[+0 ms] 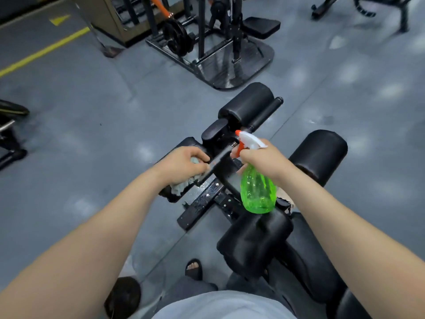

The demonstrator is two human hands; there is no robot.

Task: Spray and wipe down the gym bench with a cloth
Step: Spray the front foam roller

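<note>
The black gym bench (253, 240) runs from the bottom right up to its padded leg rollers (248, 104) in the middle. My left hand (181, 165) grips a grey cloth (181, 187) and holds it against the bench's black frame bar beside a left roller. My right hand (262, 157) holds a green spray bottle (257, 192) by its white head, a finger on the orange trigger, with the orange nozzle pointing left at the frame. The metal bracket (202, 199) below the cloth looks wet.
A black weight machine with plates and a steel footplate (230, 65) stands behind the bench. More equipment sits at the left edge (9, 134) and top right (358, 8). Yellow lines (46, 50) mark the grey floor. My sandalled foot (194, 269) is beside the bench.
</note>
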